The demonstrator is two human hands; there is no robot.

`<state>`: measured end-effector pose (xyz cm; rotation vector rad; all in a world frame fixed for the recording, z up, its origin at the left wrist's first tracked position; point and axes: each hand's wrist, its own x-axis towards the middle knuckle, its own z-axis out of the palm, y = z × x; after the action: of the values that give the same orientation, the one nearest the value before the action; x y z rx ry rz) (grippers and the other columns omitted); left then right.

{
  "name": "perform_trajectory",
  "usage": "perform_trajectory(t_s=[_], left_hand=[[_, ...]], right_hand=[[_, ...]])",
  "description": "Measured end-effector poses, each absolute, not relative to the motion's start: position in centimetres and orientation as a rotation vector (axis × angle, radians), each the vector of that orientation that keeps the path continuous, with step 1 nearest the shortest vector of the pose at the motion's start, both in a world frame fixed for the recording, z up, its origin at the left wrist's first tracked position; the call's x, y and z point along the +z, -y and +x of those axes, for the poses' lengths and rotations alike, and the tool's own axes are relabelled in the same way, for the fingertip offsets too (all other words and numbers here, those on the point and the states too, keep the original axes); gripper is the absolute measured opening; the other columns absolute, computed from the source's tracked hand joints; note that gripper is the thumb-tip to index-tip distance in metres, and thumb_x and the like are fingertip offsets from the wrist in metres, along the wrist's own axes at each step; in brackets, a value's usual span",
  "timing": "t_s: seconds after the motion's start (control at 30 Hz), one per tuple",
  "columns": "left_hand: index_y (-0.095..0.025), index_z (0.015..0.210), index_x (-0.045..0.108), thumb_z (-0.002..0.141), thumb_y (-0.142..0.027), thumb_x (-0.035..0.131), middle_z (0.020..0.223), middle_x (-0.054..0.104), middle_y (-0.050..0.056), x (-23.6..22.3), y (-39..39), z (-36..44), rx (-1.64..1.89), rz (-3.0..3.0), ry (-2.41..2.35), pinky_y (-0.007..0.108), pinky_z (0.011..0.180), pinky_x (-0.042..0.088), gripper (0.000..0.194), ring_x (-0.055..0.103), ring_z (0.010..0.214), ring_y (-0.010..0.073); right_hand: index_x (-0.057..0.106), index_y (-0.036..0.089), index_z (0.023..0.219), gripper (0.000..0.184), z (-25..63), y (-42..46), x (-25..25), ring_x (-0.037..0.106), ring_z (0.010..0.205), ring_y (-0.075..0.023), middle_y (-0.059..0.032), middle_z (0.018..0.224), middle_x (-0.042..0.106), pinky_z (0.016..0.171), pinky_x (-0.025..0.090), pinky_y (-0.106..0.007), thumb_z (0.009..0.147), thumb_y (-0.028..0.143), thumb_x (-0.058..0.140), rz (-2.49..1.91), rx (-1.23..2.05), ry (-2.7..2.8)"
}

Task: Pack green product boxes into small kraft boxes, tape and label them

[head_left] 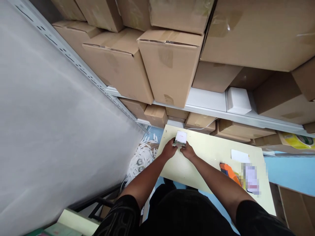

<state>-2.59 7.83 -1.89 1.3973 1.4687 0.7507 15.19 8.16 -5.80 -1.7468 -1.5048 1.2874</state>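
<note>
Between my two hands is a small block, possibly a stack, with a square white top [181,136] that bears a faint reddish mark. Its near side looks darker and greenish; what it is made of I cannot make out. My left hand [169,149] is closed on the left side of this white-topped block. On its right side my right hand [188,151] grips it too, the fingers partly hidden. Under both hands lies the pale yellow table [201,157], near its far left end.
An orange tool [230,173], a white paper [239,155] and a blurred-out item [251,178] lie on the table's right. Cardboard boxes [169,62] fill the shelves [206,108] ahead. White paper scraps [141,157] cover the floor at left, beside a grey wall [61,124].
</note>
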Motion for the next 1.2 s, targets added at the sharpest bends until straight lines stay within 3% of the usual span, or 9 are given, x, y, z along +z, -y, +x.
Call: perform_trajectory(t_s=[0.13,0.3,0.53,0.63,0.8,1.2], left_hand=[[-0.020,0.138,0.057,0.079,-0.012,0.063,0.131,0.070,0.010,-2.2,-11.1,-5.2,0.802,1.413,-1.423,0.047,0.107,0.051,0.060,0.066,0.122,0.0277],[-0.020,0.139,0.056,0.079,-0.012,0.064,0.133,0.069,0.011,-2.8,-12.9,-6.5,0.817,1.414,-1.391,0.046,0.106,0.052,0.061,0.066,0.123,0.0272],[-0.022,0.136,0.059,0.081,-0.017,0.068,0.137,0.067,0.011,-3.0,-11.2,-7.5,0.800,1.344,-1.481,0.047,0.107,0.051,0.056,0.064,0.126,0.0285],[-0.020,0.126,0.064,0.085,-0.021,0.068,0.132,0.069,0.012,-2.8,-8.9,-8.0,0.763,1.217,-1.607,0.042,0.105,0.052,0.041,0.068,0.119,0.0261],[-0.019,0.102,0.070,0.085,-0.022,0.067,0.107,0.077,0.007,-1.7,-2.7,-7.7,0.779,1.132,-1.706,0.036,0.098,0.054,0.017,0.072,0.102,0.0229],[-0.018,0.096,0.070,0.079,-0.025,0.068,0.092,0.075,0.005,-0.4,14.3,0.4,1.148,0.663,-1.853,0.033,0.085,0.054,0.018,0.070,0.086,0.0184]], right_hand=[[0.060,0.024,0.124,0.060,12.4,-11.8,-5.6,0.075,0.099,-0.0259,-0.0072,0.115,0.076,0.080,0.061,-0.038,0.066,0.014,0.068,-1.719,1.413,1.435],[0.062,0.023,0.120,0.058,11.0,-13.9,-5.6,0.075,0.089,-0.0236,-0.0054,0.108,0.077,0.074,0.061,-0.036,0.063,0.014,0.069,-1.697,1.422,1.396],[0.066,0.022,0.117,0.054,12.8,-11.7,-5.5,0.073,0.093,-0.0244,-0.0101,0.116,0.074,0.077,0.059,-0.038,0.064,0.026,0.073,-1.772,1.362,1.292],[0.067,0.023,0.117,0.053,14.7,-9.1,-5.0,0.073,0.098,-0.0255,-0.0109,0.118,0.074,0.082,0.058,-0.039,0.065,0.031,0.074,-1.869,1.380,1.228],[0.068,0.020,0.113,0.048,18.6,-4.2,-3.5,0.073,0.105,-0.0264,-0.0130,0.121,0.074,0.083,0.058,-0.036,0.067,0.035,0.071,-1.932,1.489,1.168],[0.071,0.020,0.102,0.042,25.7,-0.4,-0.4,0.073,0.096,-0.0248,-0.0100,0.109,0.078,0.078,0.058,-0.033,0.065,0.038,0.072,-1.627,1.719,1.421]])
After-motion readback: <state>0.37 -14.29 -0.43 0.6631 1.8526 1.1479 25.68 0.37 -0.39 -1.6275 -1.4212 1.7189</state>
